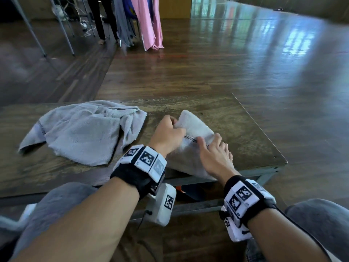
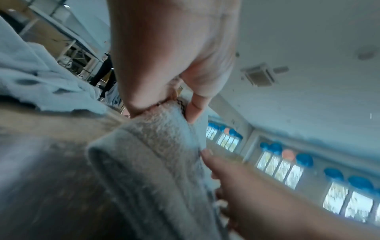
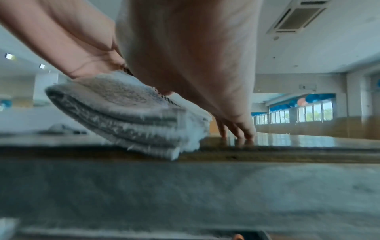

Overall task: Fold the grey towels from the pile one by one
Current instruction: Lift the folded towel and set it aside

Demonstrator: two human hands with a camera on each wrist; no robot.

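Note:
A folded grey towel (image 1: 194, 127) lies at the right of the low wooden table (image 1: 245, 133), its near end reaching over the front edge. My left hand (image 1: 170, 131) pinches the towel's far left edge between thumb and curled fingers (image 2: 193, 110); the fold shows thick layers (image 3: 123, 113). My right hand (image 1: 213, 148) lies flat on the towel's right side with straight fingers, and its fingertips (image 3: 238, 131) touch the tabletop. A crumpled grey towel pile (image 1: 81, 133) sits to the left, apart from both hands.
The table's right edge (image 1: 264, 137) runs close to the folded towel. My knees in grey trousers (image 1: 321, 220) are under the front edge. Pink and grey cloths (image 1: 149, 21), metal legs and a person's legs stand far back on the wooden floor.

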